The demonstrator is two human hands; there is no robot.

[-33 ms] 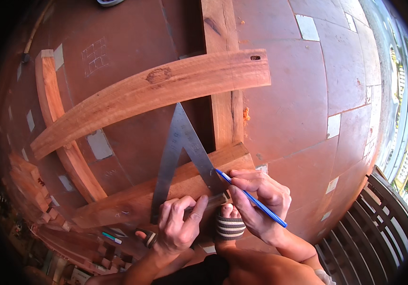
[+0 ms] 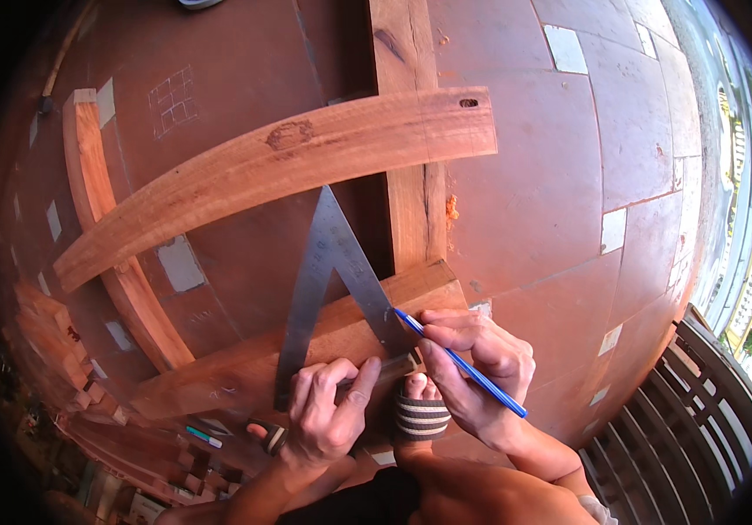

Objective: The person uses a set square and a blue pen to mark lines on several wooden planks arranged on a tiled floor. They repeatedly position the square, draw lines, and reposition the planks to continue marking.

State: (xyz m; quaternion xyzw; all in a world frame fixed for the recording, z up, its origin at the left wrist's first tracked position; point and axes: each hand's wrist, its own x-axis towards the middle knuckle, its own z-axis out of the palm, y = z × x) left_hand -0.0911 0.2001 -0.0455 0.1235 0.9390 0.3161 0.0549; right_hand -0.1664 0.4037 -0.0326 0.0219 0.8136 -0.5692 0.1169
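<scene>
A metal set square [image 2: 310, 289] lies across a thick reddish wooden beam [image 2: 236, 376], its pointed corner reaching out past the beam's far edge. My left hand [image 2: 328, 416] grips the square's near edge against the front of the beam, fingers curled and thumb pressed down. In my right hand [image 2: 485, 372] is a blue pen [image 2: 500, 394], pinched between thumb and fingers. The pen's tip touches or nearly touches the right leg of the square, near the beam's right end. Part of the square's near edge is hidden by my left fingers.
A long curved wooden piece [image 2: 358, 136] rests across two other beams, one at right [image 2: 418, 210] and one at left [image 2: 91, 157]. My sandalled foot [image 2: 419, 411] is just below the near beam. A dark slatted structure [image 2: 656, 420] stands at lower right; wood blocks [image 2: 52, 324] are piled at left.
</scene>
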